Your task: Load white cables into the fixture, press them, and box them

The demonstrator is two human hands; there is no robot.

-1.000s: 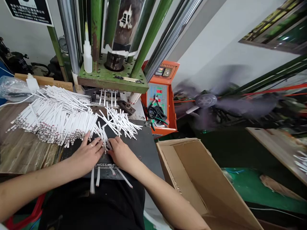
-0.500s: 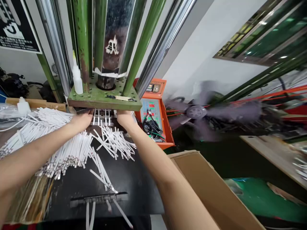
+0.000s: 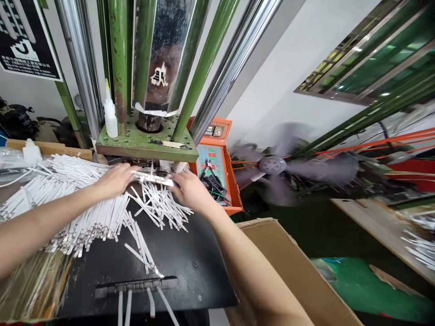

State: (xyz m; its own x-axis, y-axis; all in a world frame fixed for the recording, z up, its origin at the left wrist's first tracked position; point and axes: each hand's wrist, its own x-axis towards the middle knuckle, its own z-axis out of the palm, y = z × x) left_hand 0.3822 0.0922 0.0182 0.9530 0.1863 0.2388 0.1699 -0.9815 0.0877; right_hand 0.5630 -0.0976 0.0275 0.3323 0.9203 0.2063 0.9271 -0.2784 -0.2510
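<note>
Between my left hand (image 3: 117, 179) and my right hand (image 3: 192, 188) is a narrow bar (image 3: 152, 177), blurred, with white strips on it. Each hand grips one end with closed fingers, just in front of the press's green plate (image 3: 146, 148). Beneath the bar lies a loose pile of white strips (image 3: 166, 208). A much larger heap of white strips (image 3: 91, 217) spreads under and beside my left forearm. Nearer me, a dark slotted bar (image 3: 136, 285) rests on the black tabletop (image 3: 176, 253) with several strips in it, their ends hanging toward the front edge.
An orange control box (image 3: 234, 190) with lit displays and cables stands right of the press. Farther right, a fan (image 3: 273, 165) spins. An open cardboard box (image 3: 272, 262) sits beside my right forearm. One white bottle (image 3: 110, 117) stands on the green plate, another (image 3: 31, 153) at the left.
Both hands have drawn back from under the press plate toward me, bringing the narrow bar out with them. The slotted bar at the front stays in place.
</note>
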